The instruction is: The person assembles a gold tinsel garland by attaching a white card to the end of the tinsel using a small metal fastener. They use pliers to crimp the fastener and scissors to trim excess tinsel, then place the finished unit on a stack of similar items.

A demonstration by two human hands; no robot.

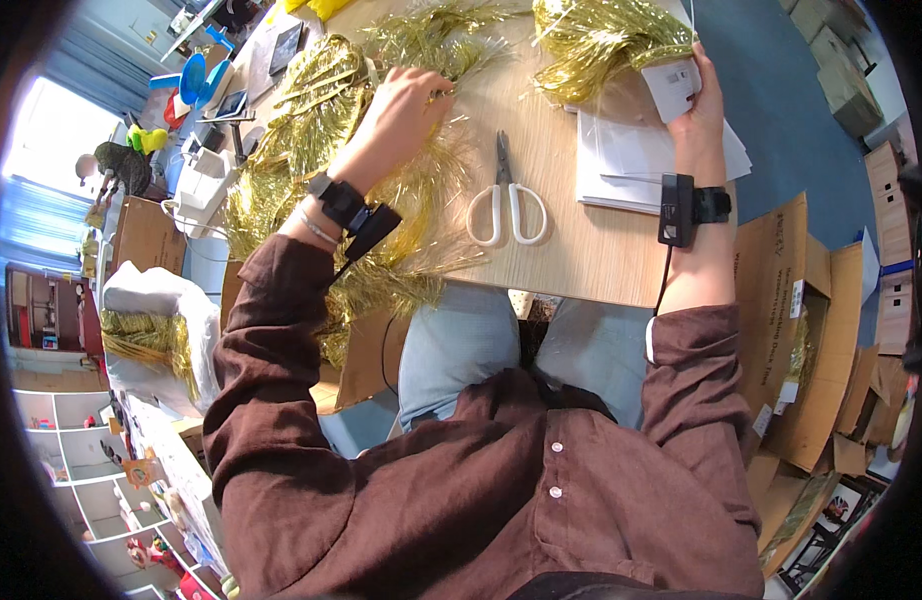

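Note:
My right hand (705,103) is closed on a white card (671,88) at the table's right side. A bundle of shiny gold tinsel (606,45) lies against the card, its strands fanning leftward. On the left, my left hand (406,108) is curled with its fingers pinched among more loose gold tinsel (316,110); its fingertips are partly hidden. White-handled scissors (507,195) lie on the wooden table (571,262) between my hands, blades pointing away from me. Loose strands spill over the table's left edge.
A stack of white paper (611,175) lies below my right hand. Cardboard boxes (781,300) stand on the floor at right, and another box (366,370) is by my left knee. Tinsel in a white bag (146,335) sits at left. A blue fan (193,80) stands far left.

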